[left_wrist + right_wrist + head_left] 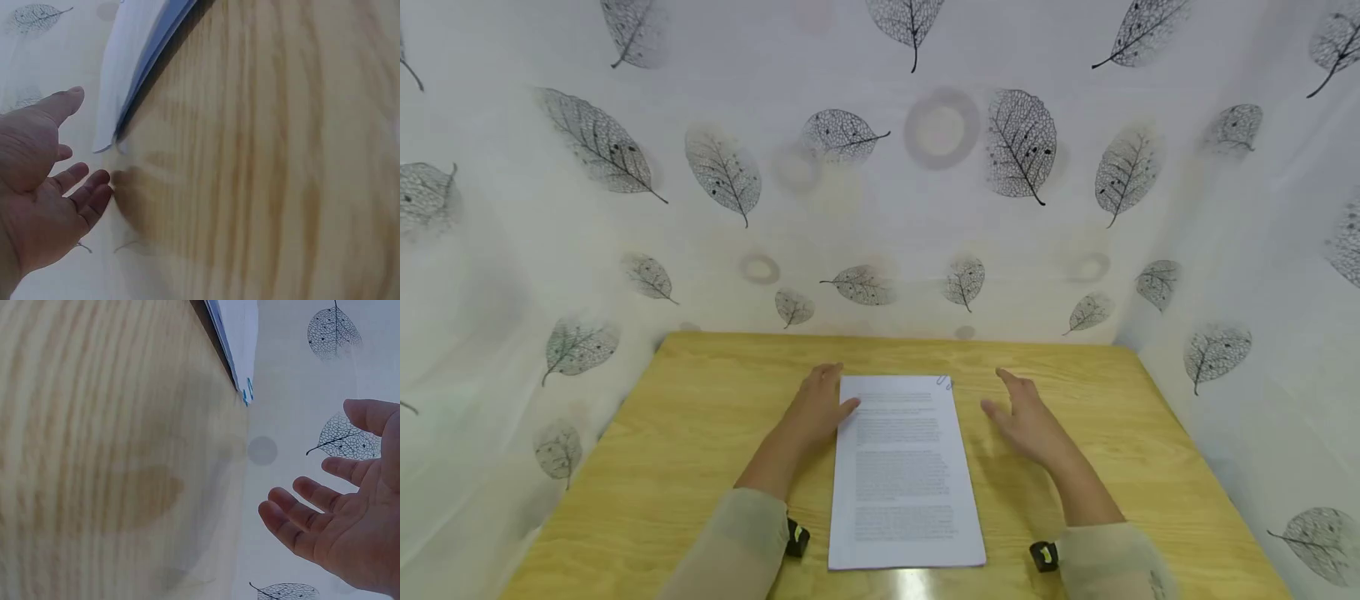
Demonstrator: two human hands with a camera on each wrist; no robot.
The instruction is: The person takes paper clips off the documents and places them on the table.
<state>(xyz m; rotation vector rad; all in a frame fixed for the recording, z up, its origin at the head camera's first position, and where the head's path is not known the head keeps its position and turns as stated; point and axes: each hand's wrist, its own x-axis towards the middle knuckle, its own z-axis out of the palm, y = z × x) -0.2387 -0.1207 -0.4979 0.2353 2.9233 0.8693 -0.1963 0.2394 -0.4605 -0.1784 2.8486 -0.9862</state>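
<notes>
A stack of printed white sheets (904,475) lies lengthwise on the wooden table. At its top right corner are small blue paper clips (247,394). My left hand (820,407) hovers beside the upper left edge, its thumb reaching over the margin in the head view. In the left wrist view that hand appears apart from the paper, fingers loosely bent and holding nothing. Right of the stack, my right hand (1024,423) is held above the wood with thumb and fingers spread. Nothing is in its palm, as the right wrist view shows.
The light wooden tabletop (700,433) extends to both sides of the stack. A pale sheet with a leaf print (880,208) hangs behind the table and along its sides. Black wrist cameras (1044,556) sit near both sleeves.
</notes>
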